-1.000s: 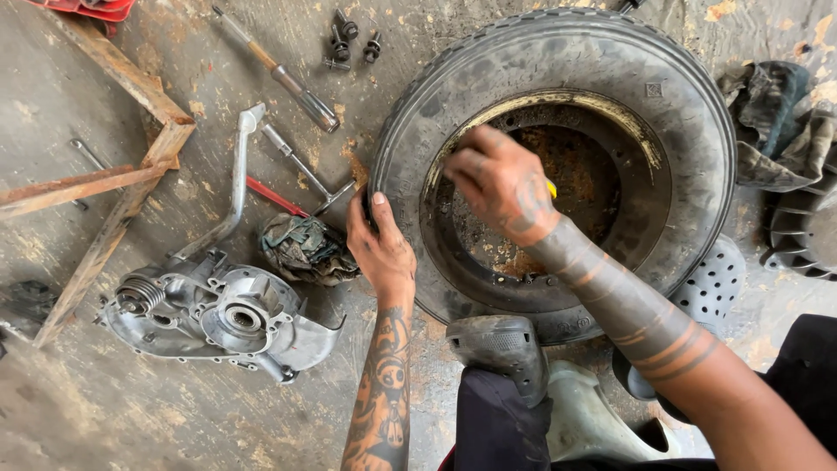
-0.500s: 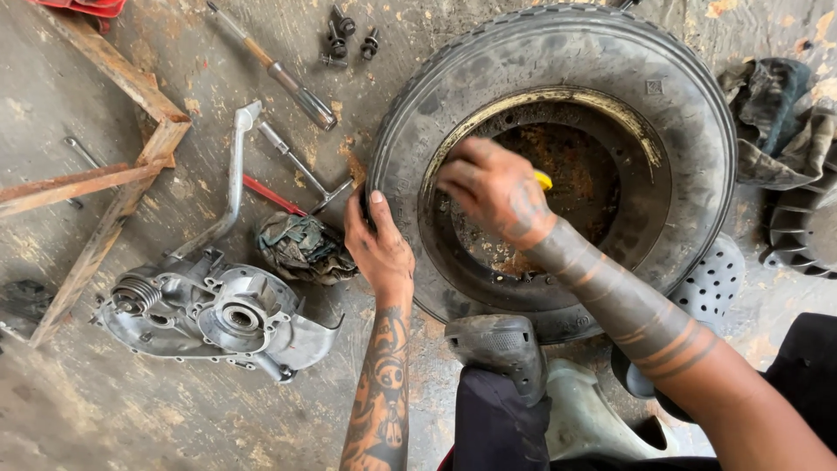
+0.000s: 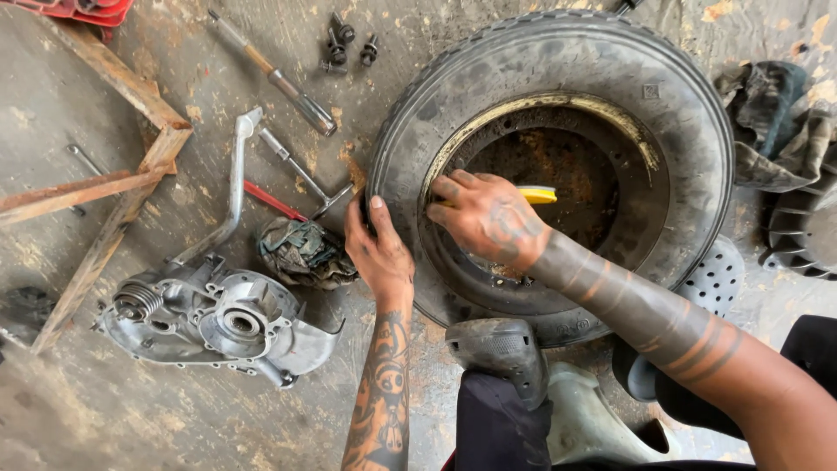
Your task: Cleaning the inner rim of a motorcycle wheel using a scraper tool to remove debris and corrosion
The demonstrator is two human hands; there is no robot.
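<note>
1. Stained concrete floor [image 3: 174, 427] carries everything; we kneel at 6 o'clock, looking down.
2. Our left hand [image 3: 381, 253] clamps the tyre [image 3: 689, 131] at its 9 o'clock edge, thumb on the tread, fingers curled under, seemingly to steady it.
3. Our right hand [image 3: 488, 218] reaches inside the rusty rim [image 3: 610, 166], its grip closed on a yellow-handled tool [image 3: 538, 194]; its working end is hidden, so we cannot tell what it meets.
4. The tyre lies flat at centre right, so the rim opens upward to us.
5. At 9 o'clock of the tyre lie a rag [image 3: 305, 251] and a red tool [image 3: 275, 201], both near the left hand.
6. An engine cover [image 3: 218, 318] sits at 8 o'clock, bolts [image 3: 344, 39] at 11, a wooden frame [image 3: 113, 183] further left.
7. A grey shoe [image 3: 501, 349] touches the tyre at 6 o'clock.
</note>
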